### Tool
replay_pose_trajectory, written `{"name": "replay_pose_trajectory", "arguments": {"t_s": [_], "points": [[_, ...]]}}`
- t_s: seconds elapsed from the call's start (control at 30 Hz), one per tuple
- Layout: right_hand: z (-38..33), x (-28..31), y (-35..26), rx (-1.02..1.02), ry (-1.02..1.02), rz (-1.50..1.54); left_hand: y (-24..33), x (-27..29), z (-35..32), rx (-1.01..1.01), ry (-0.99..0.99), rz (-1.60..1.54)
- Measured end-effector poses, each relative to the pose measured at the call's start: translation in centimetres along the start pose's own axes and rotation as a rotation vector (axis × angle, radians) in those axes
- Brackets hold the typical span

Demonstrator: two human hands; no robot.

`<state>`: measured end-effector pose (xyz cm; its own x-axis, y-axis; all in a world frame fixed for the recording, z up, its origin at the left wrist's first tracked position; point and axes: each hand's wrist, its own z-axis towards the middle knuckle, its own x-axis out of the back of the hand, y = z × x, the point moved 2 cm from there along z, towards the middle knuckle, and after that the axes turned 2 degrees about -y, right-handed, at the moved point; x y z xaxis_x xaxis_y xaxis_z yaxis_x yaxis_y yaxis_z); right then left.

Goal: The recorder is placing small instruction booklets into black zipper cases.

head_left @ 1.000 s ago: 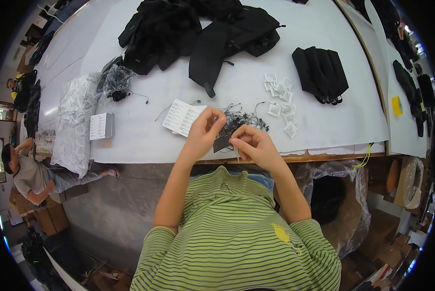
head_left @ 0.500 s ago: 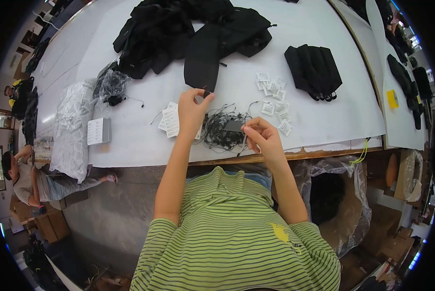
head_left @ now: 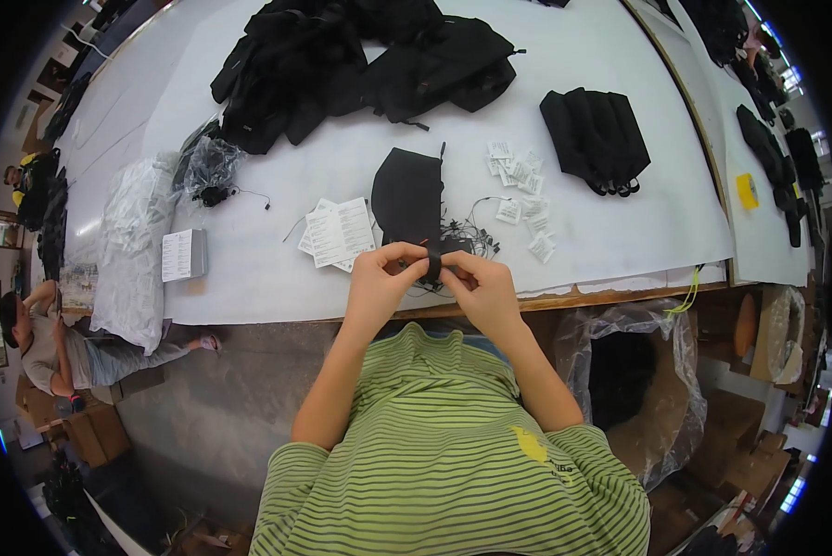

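A flat black fabric pouch [head_left: 406, 196] lies over the table in front of me, its near end raised between my hands. My left hand [head_left: 376, 283] pinches the black strap loop [head_left: 433, 267] at that end. On the loop's other side, the fingers of my right hand [head_left: 486, 292] are closed in a pinch; any thin cord or tag between them is hidden. The pouch partly covers a tangle of black strings [head_left: 469, 239]. Left of it, printed white cards [head_left: 340, 233] lie fanned out.
Small white packets [head_left: 527, 208] lie scattered to the right, near folded black pouches [head_left: 596, 139]. Black bags [head_left: 295, 79] are heaped at the back. A card stack [head_left: 185, 255] and a clear plastic sack [head_left: 136, 250] sit left. A plastic-lined carton [head_left: 680, 408] stands below the table edge.
The pouch has come away from the heap toward me, drawn by my left hand over the strings. My right hand has moved left to meet it at the loop.
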<state>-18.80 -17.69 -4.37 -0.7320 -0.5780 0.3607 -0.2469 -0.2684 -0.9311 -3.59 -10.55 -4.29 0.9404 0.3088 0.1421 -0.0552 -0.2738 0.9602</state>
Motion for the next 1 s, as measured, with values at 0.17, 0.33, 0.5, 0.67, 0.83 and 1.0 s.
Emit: {"name": "replay_pose_trajectory", "arguments": {"t_s": [0.17, 0.33, 0.5, 0.67, 0.83, 1.0], "points": [[0.3, 0.9, 0.4, -0.200, 0.023, 0.379, 1.7, 0.5, -0.9, -0.270, 0.281, 0.070], [0.4, 2.9, 0.7, -0.172, 0.001, 0.739, 2.4, 1.0, -1.7, -0.198, 0.209, -0.255], [0.4, 2.6, -0.4, -0.126, -0.006, 0.785, 2.6, -0.1, -2.1, -0.167, 0.090, -0.192], [0.2, 2.1, -0.5, -0.208, -0.080, 0.716, 2.8, -0.4, -2.3, -0.238, 0.084, -0.065], [-0.1, 1.6, -0.8, -0.151, -0.109, 0.740, 3.1, -0.5, -2.5, -0.231, 0.046, -0.013], [-0.1, 1.2, -0.8, -0.114, -0.136, 0.754, 2.9, -0.7, -2.3, -0.191, 0.001, -0.017]]}}
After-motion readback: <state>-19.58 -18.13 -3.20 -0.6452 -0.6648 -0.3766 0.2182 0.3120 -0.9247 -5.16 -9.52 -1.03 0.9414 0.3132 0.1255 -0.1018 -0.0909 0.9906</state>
